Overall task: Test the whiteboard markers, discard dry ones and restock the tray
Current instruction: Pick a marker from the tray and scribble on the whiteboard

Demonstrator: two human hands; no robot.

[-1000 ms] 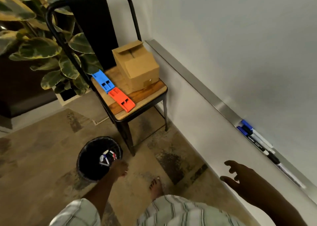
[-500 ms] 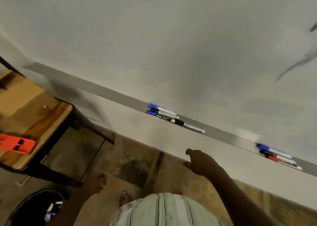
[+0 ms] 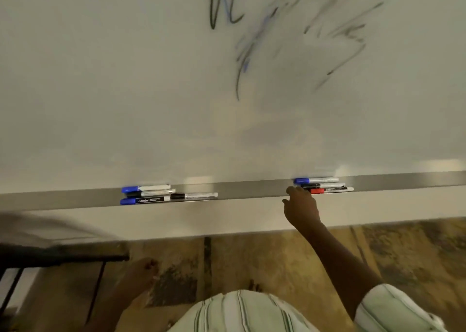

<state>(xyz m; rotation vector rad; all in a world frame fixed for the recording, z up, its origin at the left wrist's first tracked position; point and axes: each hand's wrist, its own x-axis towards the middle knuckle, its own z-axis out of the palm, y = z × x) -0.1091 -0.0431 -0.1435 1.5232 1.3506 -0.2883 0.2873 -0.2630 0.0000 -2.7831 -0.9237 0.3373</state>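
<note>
Two marker clusters in the head view, both flat along the metal tray [image 3: 239, 191] under the whiteboard [image 3: 113, 79]. Three-marker cluster [image 3: 325, 185] right at the fingertips of the right hand [image 3: 301, 205]: blue cap farthest, black in the middle, red cap [image 3: 317, 191] nearest. Four-marker cluster [image 3: 161, 195] well off to that hand's left, up and beyond the left hand [image 3: 142, 272]. Probably kept apart to separate tested from untested, with no telling one pile's status from the other's. Scribbles [image 3: 277, 28] high above the right hand, likely test strokes.

Right arm stretched forward and up from the striped sleeve [image 3: 393, 309], wrist straight, back of the hand up, fingers loosely spread, index tip at or just short of the cap ends, gripping nothing yet. Looks like the start of a pick for the next test. Left hand hanging low beside a dark chair frame [image 3: 63, 258], blurred, fingers loosely curled, apparently empty.
</note>
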